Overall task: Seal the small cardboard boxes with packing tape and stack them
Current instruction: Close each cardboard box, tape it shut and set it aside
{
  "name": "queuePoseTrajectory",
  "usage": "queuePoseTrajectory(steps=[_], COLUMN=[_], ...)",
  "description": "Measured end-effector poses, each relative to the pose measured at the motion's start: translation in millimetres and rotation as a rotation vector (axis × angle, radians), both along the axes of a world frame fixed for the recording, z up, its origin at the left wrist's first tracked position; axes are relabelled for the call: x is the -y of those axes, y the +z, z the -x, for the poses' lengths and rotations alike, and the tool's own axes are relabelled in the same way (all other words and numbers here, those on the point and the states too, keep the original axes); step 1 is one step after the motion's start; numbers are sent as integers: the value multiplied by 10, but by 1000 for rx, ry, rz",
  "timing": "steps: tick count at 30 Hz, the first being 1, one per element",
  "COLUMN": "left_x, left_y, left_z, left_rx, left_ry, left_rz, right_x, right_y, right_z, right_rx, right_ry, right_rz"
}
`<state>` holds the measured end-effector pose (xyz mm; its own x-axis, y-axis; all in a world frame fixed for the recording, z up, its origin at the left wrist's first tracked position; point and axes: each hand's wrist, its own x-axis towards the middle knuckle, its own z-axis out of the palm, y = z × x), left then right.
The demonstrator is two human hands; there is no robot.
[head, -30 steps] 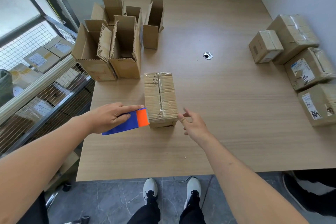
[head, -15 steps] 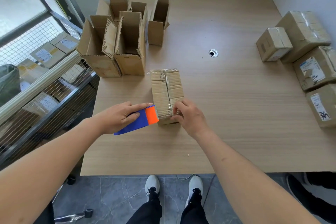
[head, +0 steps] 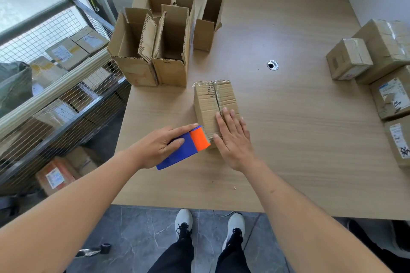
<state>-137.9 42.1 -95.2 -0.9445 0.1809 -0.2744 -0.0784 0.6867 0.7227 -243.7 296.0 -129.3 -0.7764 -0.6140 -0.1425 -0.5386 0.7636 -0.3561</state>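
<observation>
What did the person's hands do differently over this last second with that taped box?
The right hand moved from beside the near end of the closed brown cardboard box onto its top, where it now lies flat, fingers straight, pressing along the taped seam. The left hand kept gripping the blue and orange tape dispenser at the box's near end. The open cardboard boxes behind stayed in place.
</observation>
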Motion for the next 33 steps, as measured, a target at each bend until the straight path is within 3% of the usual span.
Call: queuePoseTrajectory(steps=[6, 20, 33], left_x=[50, 318, -165], left_y=[-22, 4, -131], left_z=[-118, -172, 105], left_rx=[-6, 91, 169], left_ry=[-25, -61, 107], left_rz=[-44, 117, 252], right_x=[-11, -2, 39], right_y=[10, 10, 3], right_z=[49, 49, 45], right_rx=[30, 30, 33], right_ry=[50, 34, 34], right_rz=[-71, -73, -111])
